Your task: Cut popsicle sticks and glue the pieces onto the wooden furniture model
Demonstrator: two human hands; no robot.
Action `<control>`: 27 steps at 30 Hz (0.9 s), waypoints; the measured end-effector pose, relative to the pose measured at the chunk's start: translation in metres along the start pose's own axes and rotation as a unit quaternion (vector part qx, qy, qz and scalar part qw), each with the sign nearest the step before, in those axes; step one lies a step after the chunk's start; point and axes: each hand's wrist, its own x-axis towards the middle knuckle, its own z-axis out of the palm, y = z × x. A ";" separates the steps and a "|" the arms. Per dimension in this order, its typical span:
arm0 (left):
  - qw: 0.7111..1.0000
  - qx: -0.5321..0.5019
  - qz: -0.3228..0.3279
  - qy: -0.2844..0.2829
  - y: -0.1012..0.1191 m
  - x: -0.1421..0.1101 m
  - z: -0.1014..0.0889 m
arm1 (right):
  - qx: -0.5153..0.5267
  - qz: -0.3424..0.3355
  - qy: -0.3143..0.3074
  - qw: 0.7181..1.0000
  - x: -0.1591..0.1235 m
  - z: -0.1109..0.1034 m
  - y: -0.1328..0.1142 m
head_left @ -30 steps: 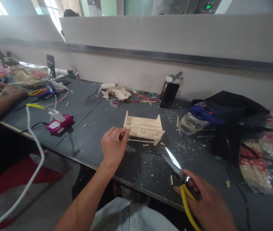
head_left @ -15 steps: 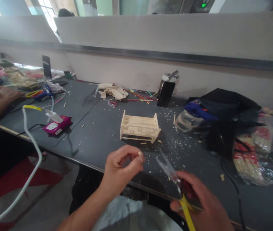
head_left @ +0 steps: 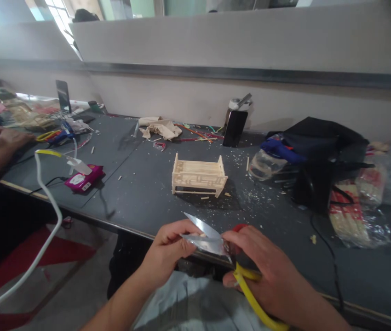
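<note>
My right hand (head_left: 264, 262) grips a pair of scissors (head_left: 211, 243) with yellow and red handles. Their blades are parted and reach left to the fingertips of my left hand (head_left: 168, 248). That hand is closed in a pinch on a small pale wooden stick (head_left: 202, 235), whose tip shows between the blades; the rest is hidden by fingers and metal. Beyond both hands, a little wooden crib-like model (head_left: 198, 177) built of thin sticks stands upright on the dark table (head_left: 140, 193).
Pale chips lie around the model. A phone (head_left: 235, 128) leans at the back. On the right are a blue glue gun (head_left: 281, 149), a black bag (head_left: 316, 133) and packs of sticks (head_left: 349, 216). A pink power strip (head_left: 85, 178) and another person's hands (head_left: 9, 137) are at left.
The scissors have swung left and up to my left hand, their blades now spread about the stick. My left hand has shifted slightly down and left. The view has tilted a little downward.
</note>
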 end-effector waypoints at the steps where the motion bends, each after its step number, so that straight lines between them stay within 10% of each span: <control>1: 1.000 -0.010 -0.002 -0.003 -0.001 0.000 0.000 | 0.000 -0.004 -0.007 1.000 0.001 -0.001 -0.001; 27: 1.000 -0.011 -0.004 0.023 -0.015 0.000 -0.005 | -0.076 -0.011 -0.066 0.995 0.003 -0.001 0.001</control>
